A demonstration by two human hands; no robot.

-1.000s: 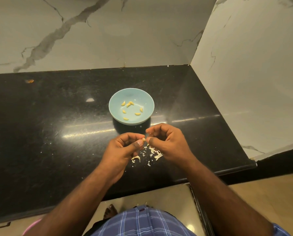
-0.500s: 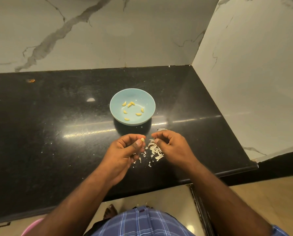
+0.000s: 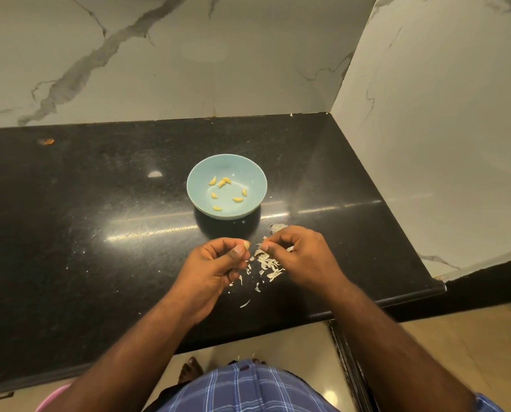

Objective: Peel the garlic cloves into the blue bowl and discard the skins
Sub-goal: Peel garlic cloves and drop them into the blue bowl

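A light blue bowl [image 3: 249, 173] stands on the black counter and holds several peeled yellow garlic cloves [image 3: 225, 182]. Just in front of it my left hand [image 3: 215, 269] pinches a small pale garlic clove [image 3: 246, 244] between thumb and forefinger. My right hand [image 3: 303, 257] is a little to the right, fingers curled, pinching a scrap of white skin [image 3: 263, 246] at its fingertips. A heap of white garlic skins [image 3: 269, 264] lies on the counter between and under the two hands.
The black granite counter [image 3: 99, 233] ends at a front edge near my body and at a right edge by the marble side wall [image 3: 441, 144]. A small orange scrap [image 3: 46, 141] lies at the far left. A pink object [image 3: 52, 396] shows below the counter.
My hands have drawn apart: the right hand pulled to the right with a bit of skin, while the left keeps the clove. More skin flakes lie on the counter.
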